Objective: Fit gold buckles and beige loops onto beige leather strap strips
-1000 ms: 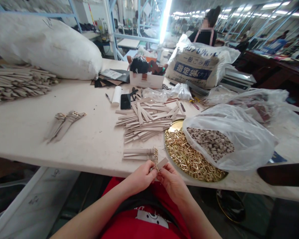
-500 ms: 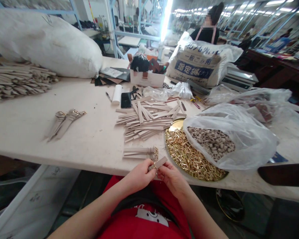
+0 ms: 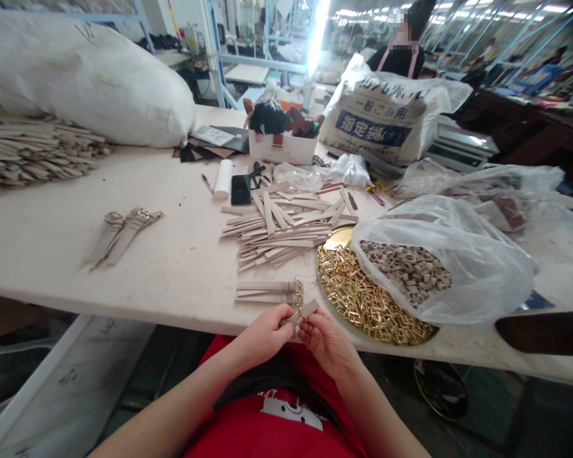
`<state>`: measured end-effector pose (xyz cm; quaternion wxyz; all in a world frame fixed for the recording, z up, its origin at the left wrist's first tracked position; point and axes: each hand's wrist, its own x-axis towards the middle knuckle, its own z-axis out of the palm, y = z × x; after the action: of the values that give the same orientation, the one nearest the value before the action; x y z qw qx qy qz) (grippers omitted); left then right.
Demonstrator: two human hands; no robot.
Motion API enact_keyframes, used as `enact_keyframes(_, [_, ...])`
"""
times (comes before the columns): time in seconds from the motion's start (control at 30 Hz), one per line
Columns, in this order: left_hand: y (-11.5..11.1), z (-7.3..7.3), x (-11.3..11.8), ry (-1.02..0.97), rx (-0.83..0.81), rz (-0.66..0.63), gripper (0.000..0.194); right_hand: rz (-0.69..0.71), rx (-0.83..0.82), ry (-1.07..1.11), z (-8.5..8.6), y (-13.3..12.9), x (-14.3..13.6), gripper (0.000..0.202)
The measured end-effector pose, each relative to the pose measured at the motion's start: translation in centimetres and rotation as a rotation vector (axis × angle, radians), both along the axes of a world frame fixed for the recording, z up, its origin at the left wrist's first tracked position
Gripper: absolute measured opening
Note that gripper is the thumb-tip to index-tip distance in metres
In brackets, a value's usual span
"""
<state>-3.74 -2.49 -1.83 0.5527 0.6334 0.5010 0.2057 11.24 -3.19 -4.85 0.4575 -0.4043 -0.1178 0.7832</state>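
Note:
Both hands meet at the table's front edge. My left hand [image 3: 272,331] is closed on a beige strap [image 3: 309,308] with a small gold buckle on it. My right hand [image 3: 322,334] pinches the same strap by the buckle, its fingertips close to those of the left. Just behind them lies a small bundle of buckled straps [image 3: 267,292]. A round tray [image 3: 339,236] of gold buckles [image 3: 358,292] is right of my right hand, partly under a clear bag [image 3: 487,267] of beige loops [image 3: 405,270]. Loose beige strips [image 3: 281,229] are piled farther back.
More buckled straps [image 3: 124,232] rest on the table [image 3: 191,254] at left, with a large strip pile [image 3: 38,152] and white sack [image 3: 90,83] beyond. Behind the strips are a phone [image 3: 241,189], white roll [image 3: 223,178], box [image 3: 281,147] and printed bag [image 3: 377,121]. A person [image 3: 401,57] is behind.
The strap's buckle has shifted slightly rightward between my fingers, toward the strap's end. My right hand's fingers have changed their hold a little.

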Motion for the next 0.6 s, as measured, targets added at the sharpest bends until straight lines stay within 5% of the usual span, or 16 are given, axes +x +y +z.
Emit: enact_keyframes(0.6, [-1.0, -1.9, 0.0, -0.164, -0.214, 0.186, 0.010, -0.095, 0.137, -0.167, 0.1, -1.0, -1.4, 0.011])
